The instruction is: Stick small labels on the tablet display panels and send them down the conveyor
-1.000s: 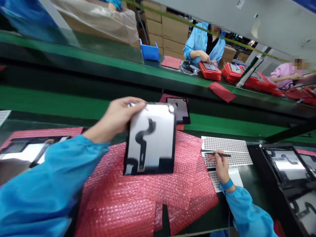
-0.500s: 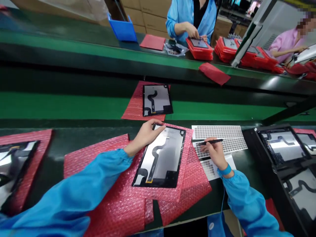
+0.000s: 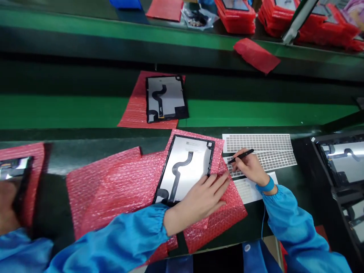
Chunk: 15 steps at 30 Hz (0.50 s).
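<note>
My left hand (image 3: 203, 197) lies with its fingers stretched out over the lower right part of a tablet screen panel (image 3: 182, 161), hiding that corner. The panel has a silvery back, a black frame and a curved black flex cable (image 3: 178, 172), and rests on pink bubble-wrap bags (image 3: 122, 189). To its right, my right hand (image 3: 250, 167), wearing a blue wrist strap (image 3: 267, 185), pinches black tweezers (image 3: 241, 156). Their tips point left, over a white sheet of small grey square stickers (image 3: 275, 161). Whether the tips hold a sticker is too small to tell.
A second screen panel (image 3: 167, 98) lies on pink wrap farther back. Black trays (image 3: 321, 182) with panels stand at the right. At the left edge, another person's hand (image 3: 7, 206) is over a panel (image 3: 17, 170). Stacked red packets (image 3: 236, 17) line the far shelf.
My left hand has moved from the panel's top left edge to its lower right side, and its fingers have spread. My right hand keeps the tweezers over the sheet. The view has tilted down.
</note>
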Each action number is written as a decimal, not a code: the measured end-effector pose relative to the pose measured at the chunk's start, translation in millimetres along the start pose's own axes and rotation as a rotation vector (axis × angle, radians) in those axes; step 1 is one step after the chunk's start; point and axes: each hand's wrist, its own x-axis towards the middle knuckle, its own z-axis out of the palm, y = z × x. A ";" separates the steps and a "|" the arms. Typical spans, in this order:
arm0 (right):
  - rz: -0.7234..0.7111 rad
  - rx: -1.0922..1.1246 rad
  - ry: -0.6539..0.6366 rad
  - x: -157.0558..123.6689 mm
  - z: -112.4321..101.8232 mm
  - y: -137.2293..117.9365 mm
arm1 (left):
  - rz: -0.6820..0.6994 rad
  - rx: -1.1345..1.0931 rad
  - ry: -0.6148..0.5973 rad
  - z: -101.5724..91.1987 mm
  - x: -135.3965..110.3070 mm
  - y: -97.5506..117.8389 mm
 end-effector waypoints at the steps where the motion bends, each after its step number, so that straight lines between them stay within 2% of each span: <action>1: 0.002 0.001 -0.002 -0.2 0.0 -1.4 | -0.011 0.017 -0.013 4.9 1.2 1.2; 4: 0.009 -0.003 -0.008 -0.2 0.6 -5.2 | -0.027 0.028 -0.014 12.8 2.5 -1.7; 9: 0.025 0.003 -0.012 1.1 1.6 -7.2 | -0.043 0.012 -0.027 11.3 2.4 -2.1; 15: 0.055 0.162 0.021 1.4 -2.4 -8.2 | -0.083 -0.026 -0.017 14.8 3.3 -0.2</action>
